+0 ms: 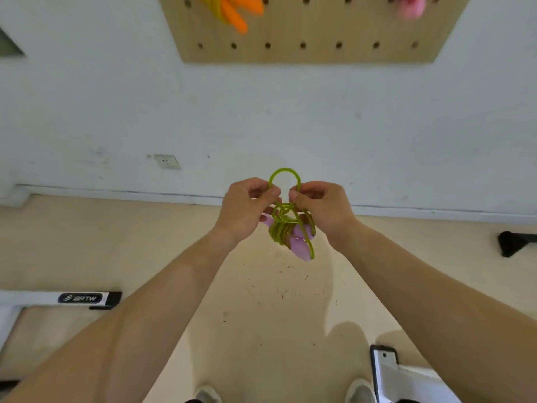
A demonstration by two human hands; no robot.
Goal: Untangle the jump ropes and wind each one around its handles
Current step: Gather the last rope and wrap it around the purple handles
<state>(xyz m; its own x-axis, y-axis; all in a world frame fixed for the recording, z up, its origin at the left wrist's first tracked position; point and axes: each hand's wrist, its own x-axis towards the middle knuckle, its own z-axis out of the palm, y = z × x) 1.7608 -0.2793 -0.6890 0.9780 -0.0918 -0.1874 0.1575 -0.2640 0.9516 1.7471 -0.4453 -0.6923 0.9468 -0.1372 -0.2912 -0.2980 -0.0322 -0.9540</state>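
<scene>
Just above the middle of the view, the person is holding a thin lime-green plastic jump rope [284,171] in the air, over the beige floor [276,315]. The left hand [247,207] is pinching one side of a small upright loop of cord between thumb and forefinger. The right hand [322,207] is pinching the other side, and the hands are sitting close together but apart. At 6 o'clock from the loop, the rest of the cord is hanging in tight coils around the two lilac tapered handles [300,248], with a loose knot crossing just under the thumbs. The bundle is looking light. The cord is probably behaving as smooth and springy, trying to slip and uncoil once released, so a pinch close to the knot is likely serving best, with the stiffer handles offering the firmest hold. Open air is lying all round the hands. At 12 o'clock a pale wooden pegboard [319,50] is hanging on the white wall [261,112], carrying an orange-handled rope [235,13]. A black object [511,242] at 3 o'clock and a white frame [406,376] at 5 o'clock are standing well apart from the work.
</scene>
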